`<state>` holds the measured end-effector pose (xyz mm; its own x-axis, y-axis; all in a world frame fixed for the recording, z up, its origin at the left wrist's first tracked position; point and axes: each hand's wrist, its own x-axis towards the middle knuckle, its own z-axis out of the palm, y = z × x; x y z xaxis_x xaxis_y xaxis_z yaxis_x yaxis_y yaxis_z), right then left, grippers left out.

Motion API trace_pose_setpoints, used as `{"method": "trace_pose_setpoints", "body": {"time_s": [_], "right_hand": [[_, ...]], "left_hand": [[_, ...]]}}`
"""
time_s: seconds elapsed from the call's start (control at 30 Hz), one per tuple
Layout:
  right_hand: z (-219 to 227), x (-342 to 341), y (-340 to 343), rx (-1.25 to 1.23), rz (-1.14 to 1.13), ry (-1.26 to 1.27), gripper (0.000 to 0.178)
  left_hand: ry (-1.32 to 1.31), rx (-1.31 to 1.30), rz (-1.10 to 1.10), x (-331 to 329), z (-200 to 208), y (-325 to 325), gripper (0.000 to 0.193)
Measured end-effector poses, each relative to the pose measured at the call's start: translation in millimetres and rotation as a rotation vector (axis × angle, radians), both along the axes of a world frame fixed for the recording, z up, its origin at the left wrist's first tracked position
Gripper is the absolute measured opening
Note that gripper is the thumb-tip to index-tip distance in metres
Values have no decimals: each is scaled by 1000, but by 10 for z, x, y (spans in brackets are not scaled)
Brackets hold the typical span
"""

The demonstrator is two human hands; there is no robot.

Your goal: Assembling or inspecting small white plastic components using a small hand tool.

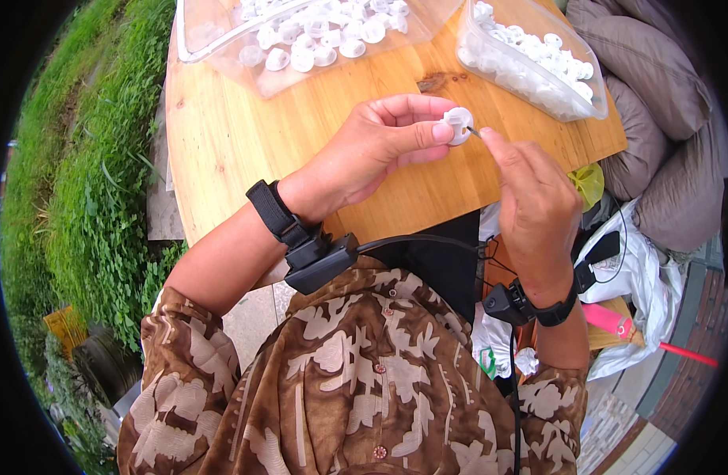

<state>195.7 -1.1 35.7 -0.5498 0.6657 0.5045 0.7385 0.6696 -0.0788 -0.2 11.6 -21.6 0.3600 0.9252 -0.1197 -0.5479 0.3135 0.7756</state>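
Note:
My left hand (395,136) pinches a small round white plastic part (459,123) between thumb and fingers, above the table's near right edge. The part has a raised rim and a slot-like opening in its middle. From the right, my right hand (536,194) is closed on a thin dark metal piece (474,131), whose tip meets the white part at its opening. Most of that metal piece is hidden by the fingers, so its kind is not clear. Both wrists wear black straps with small devices.
On the wooden table (245,150), a clear plastic tub (261,75) of white round parts stands far left of centre; another clear tub (530,91) with similar parts stands far right. Grey padded fabric (649,79) and white bags (649,293) lie to the right. Cables (427,237) run between the wrist devices.

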Motion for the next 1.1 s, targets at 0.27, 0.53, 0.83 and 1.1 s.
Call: {"method": "trace_pose_setpoints", "body": {"time_s": [0.27, 0.53, 0.83, 1.1], "right_hand": [[10, -43, -21, 8, -20, -79, 36], [7, -89, -57, 67, -64, -214, 29], [101, -158, -74, 11, -82, -327, 23], [74, -6, -36, -127, -56, -10, 33]], "left_hand": [[1, 31, 27, 15, -32, -7, 25], [55, 23, 74, 37, -28, -25, 23], [212, 182, 138, 61, -47, -24, 20], [81, 57, 60, 26, -43, 12, 24]]}}
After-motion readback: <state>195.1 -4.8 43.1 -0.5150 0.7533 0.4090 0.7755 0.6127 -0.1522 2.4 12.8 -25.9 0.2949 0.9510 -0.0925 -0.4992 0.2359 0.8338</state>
